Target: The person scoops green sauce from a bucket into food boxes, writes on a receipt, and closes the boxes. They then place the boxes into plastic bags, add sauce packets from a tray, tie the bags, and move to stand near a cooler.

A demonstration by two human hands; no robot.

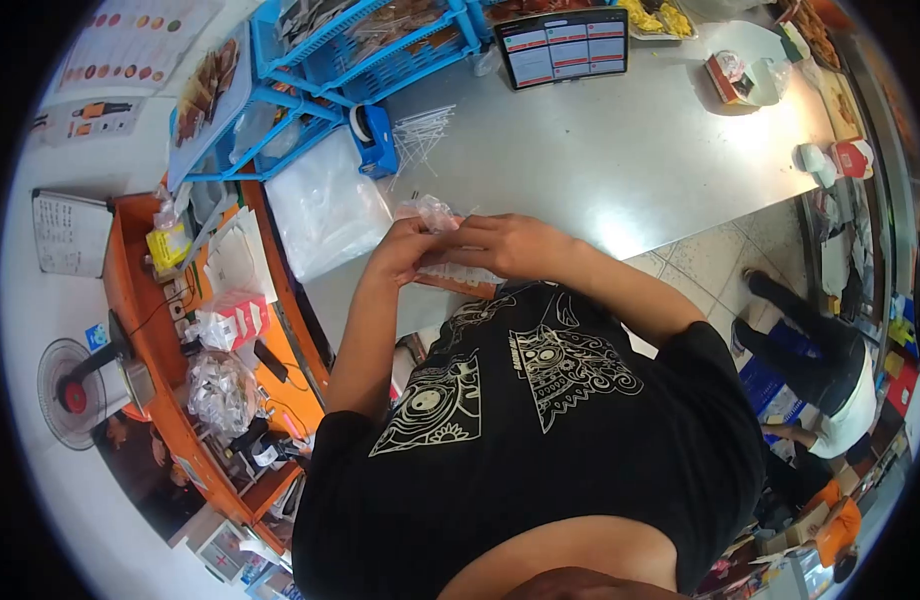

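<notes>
Both hands meet in front of my chest, near the edge of the steel table (pixel 580 150). My left hand (pixel 404 250) is closed, its fingers pinching a crumpled clear plastic bag (pixel 430 211) whose gathered top sticks up. From the other side, my right hand (pixel 515 246) curls its fingers over the same bundle. Below the hands shows an orange-and-white printed package (pixel 462 284), partly covered by them. Whether it sits inside the plastic cannot be made out. Close by on the left lies a stack of clear plastic bags (pixel 325 200).
Beyond my hands are white twist-tie strips (pixel 420 135), a blue tape dispenser (pixel 375 140) and blue racks (pixel 360 65). A tablet (pixel 563 50) stands at the back. An open red-and-white box (pixel 732 80) sits right. Another person (pixel 830 370) bends over at the right.
</notes>
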